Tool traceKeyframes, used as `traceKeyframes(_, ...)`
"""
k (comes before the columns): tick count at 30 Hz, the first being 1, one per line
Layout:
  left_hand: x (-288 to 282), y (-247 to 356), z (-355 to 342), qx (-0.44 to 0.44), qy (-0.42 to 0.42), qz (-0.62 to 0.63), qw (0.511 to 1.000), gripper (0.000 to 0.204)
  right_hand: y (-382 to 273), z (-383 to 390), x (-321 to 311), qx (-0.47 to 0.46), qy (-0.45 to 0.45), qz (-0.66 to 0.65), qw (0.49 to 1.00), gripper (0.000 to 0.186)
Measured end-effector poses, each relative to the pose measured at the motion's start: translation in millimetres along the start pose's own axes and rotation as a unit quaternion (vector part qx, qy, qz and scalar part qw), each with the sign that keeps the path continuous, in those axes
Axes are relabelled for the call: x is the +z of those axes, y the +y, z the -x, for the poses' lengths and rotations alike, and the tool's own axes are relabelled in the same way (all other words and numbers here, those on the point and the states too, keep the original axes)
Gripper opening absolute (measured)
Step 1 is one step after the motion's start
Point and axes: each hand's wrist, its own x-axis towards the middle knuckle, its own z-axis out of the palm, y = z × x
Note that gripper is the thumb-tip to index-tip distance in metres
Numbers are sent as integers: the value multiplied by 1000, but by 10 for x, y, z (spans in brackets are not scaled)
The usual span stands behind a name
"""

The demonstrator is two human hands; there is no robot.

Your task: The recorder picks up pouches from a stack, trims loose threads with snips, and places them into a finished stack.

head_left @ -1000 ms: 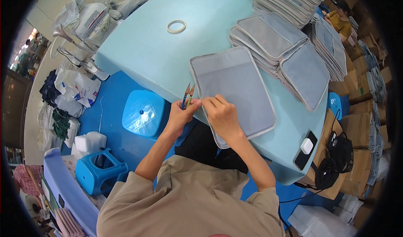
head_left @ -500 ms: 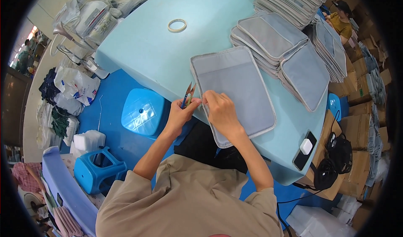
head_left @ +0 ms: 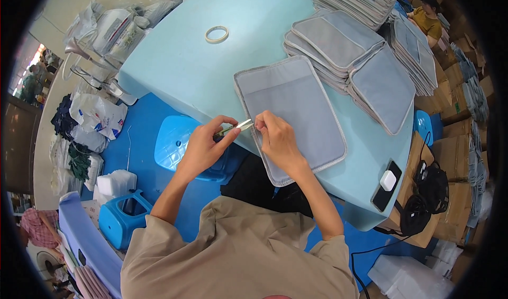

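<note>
At the left of the frame, a white plastic bag lies among heaped cloth, and below it, at lower left, is a blue stool. Right of that, a second blue stool stands partly behind the left hand, whose thumb and fingers hold small metal snips, blades pointing right. Up from there, a roll of tape lies flat on the pale blue table. Just beside the snips' tips, at the centre, the right hand has its fingers drawn in narrow at the left rim of a flat grey pouch; whether they pinch anything, I cannot tell. The pouch lies tilted on the table, its lower end jutting past the edge. Further right, similar grey pouches are piled in the upper right, and at lower right a phone bears a small white case
</note>
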Motion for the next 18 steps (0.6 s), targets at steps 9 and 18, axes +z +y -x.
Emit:
traceKeyframes(9, -91, 97, -55, 85, -46, -162, 982, 29, -4, -11, -71, 42, 2, -36, 998, 13)
traceKeyframes(18, -188, -28, -90, 118, -98, -175, 973, 24, -166, 26, -245, 22, -19, 7, 1000, 30)
